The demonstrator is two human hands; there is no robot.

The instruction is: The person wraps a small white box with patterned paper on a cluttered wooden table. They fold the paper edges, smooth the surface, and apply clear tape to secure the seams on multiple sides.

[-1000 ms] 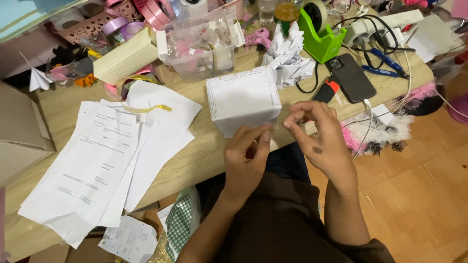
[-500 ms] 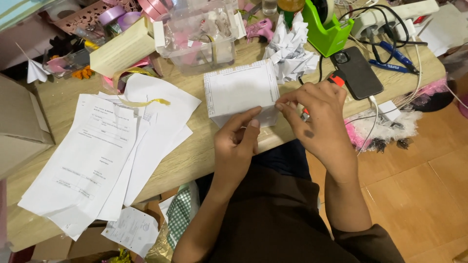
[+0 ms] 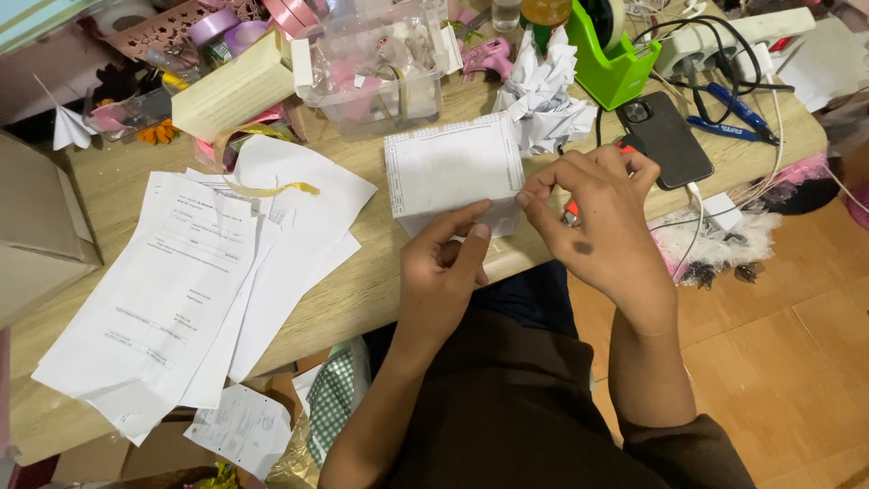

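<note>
**Two bare hands on a folded white sheet at a crowded wooden tabletop**

Two hands meet at the near edge of a folded white paper sheet (image 3: 453, 172) that lies flat in the middle of the light wooden tabletop (image 3: 362, 290). The left hand (image 3: 444, 272) rests with its fingers (image 3: 457, 222) stretched narrow and pressed onto the sheet's lower edge. The right hand (image 3: 602, 226) has its fingers (image 3: 534, 195) pinched together on the sheet's lower right corner.

To the left of the sheet a loose spread of white printed papers (image 3: 181, 290) fans out over the wood and overhangs the near edge. Behind the sheet stands a clear plastic box with pink contents (image 3: 376, 68), and just beside the sheet's far right corner sits a crumpled ball of white paper (image 3: 543, 86). A bright green tape dispenser (image 3: 611, 59) stands behind that, and a black smartphone (image 3: 665, 136) lies face down to the right, touched by a tangle of white cables (image 3: 724, 195). A cream rectangular block of paper (image 3: 231, 91) lies tilted at the far left, next to pink ribbon rolls (image 3: 217, 23).

Below the tabletop, on the right, the room shows a floor of orange-brown tiles (image 3: 787, 362). A brown cardboard box (image 3: 36, 226) leans in at the left edge.
</note>
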